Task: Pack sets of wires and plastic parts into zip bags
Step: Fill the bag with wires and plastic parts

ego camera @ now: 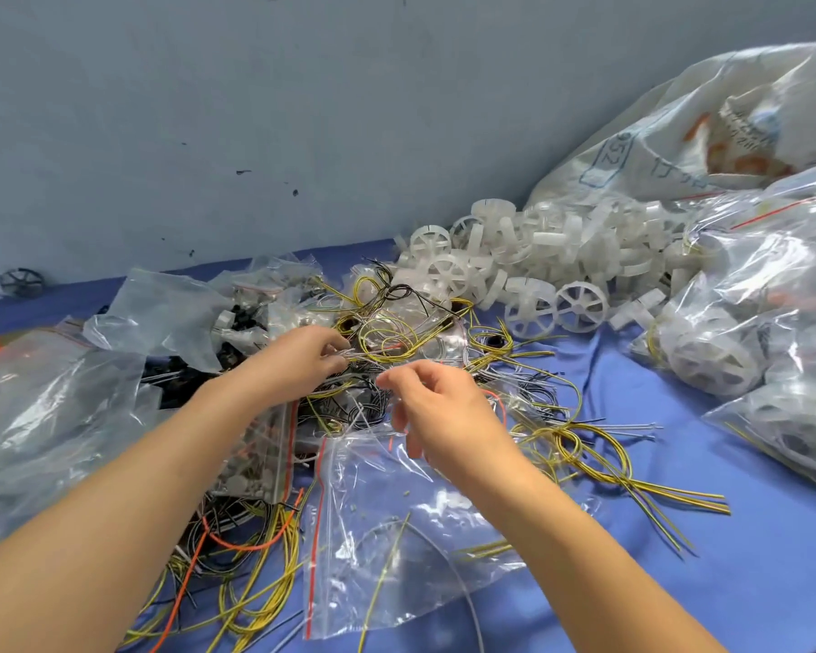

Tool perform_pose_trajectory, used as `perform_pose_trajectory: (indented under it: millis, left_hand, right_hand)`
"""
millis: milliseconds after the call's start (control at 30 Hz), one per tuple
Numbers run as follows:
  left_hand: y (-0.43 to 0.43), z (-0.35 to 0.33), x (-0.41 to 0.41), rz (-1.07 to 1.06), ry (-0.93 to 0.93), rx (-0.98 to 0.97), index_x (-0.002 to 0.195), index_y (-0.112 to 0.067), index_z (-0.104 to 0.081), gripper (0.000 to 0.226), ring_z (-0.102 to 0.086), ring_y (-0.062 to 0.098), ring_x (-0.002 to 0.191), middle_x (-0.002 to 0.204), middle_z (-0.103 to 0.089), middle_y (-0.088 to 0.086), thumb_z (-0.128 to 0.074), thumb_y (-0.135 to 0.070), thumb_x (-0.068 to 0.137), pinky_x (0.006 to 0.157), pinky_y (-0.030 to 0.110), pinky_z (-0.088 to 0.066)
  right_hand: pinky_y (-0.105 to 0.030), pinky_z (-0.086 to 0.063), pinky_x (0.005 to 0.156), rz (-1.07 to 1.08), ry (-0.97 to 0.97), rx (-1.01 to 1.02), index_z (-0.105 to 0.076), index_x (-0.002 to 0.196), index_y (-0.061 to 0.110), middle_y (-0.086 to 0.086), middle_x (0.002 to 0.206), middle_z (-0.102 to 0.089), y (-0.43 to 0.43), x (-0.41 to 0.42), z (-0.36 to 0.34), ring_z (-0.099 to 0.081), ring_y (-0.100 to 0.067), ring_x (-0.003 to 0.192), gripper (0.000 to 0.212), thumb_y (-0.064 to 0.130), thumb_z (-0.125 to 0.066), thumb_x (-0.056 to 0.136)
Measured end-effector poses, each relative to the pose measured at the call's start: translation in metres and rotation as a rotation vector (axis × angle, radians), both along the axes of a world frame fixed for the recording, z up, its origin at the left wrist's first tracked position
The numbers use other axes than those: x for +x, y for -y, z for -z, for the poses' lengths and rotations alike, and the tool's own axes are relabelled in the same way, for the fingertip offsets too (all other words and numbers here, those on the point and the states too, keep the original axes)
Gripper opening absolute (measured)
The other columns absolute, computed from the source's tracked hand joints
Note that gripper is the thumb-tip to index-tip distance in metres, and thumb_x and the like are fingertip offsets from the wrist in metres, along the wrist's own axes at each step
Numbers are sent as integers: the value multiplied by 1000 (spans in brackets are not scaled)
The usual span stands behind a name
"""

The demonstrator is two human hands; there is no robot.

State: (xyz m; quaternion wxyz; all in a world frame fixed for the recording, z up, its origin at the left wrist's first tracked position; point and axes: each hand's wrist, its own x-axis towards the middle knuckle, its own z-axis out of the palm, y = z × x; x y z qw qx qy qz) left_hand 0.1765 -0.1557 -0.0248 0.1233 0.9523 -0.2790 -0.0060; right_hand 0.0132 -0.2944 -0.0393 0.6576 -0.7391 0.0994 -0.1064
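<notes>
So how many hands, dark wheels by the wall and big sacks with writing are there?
Hands: 2, left hand and right hand
Dark wheel by the wall: 1
Big printed sack: 1
Total: 4

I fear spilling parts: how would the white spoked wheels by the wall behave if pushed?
The white spoked wheels look thin and hollow, so probably light and stiff. Some stand on rims, so they may roll. The loose heap might scatter.

A blue cloth [679, 582] is spread over the work surface. Behind it a grey-blue wall [255, 110] is seen, with a few small dark marks scattered on it. At the far right a large printed white sack [670, 134] is placed by the wall.
</notes>
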Motion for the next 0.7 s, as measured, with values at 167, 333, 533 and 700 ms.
perform_pose_trajectory:
  millis: [167, 333, 533, 700]
  left_hand:
    - [-16, -12, -17, -17, -164, -408, 114, -31, -66, 20, -63, 8, 104, 109, -69, -6, -64, -26, 94, 89, 25, -46]
    - [-33, -31, -46, -2, 84, -641, 108, -32, -65, 17, -62, -4, 92, 100, -68, -15, -56, -21, 98, 76, 17, -45]
    - [-59, -43, -82, -13, 334, -795, 113, -30, -67, 18, -63, -3, 80, 96, -68, -20, -57, -25, 98, 64, 4, -43]
    - [-69, -52, -103, 172, 284, -627, 107, -30, -71, 19, -64, 2, 71, 87, -72, -17, -61, -33, 92, 59, 10, -46]
  right_hand:
    - [-13, -30, 36, -9, 20, 18, -68, 92, 20, 7, 52, -58, -6, 1, -7, -48, -8, 38, 19, 27, -51, 92]
    - [-30, -45, 54, 73, 78, -19, -68, 94, 26, 9, 58, -58, -10, 3, -8, -52, -12, 53, 21, 21, -48, 93]
    - [-33, -45, 91, 323, 310, -369, -59, 119, 30, 10, 110, -55, -17, 1, -13, -55, -6, 98, 25, 28, -44, 99]
    - [-39, -36, 102, 228, 459, -909, -44, 143, 26, 4, 129, -54, -32, -7, -35, -49, -17, 118, 44, 41, -35, 102]
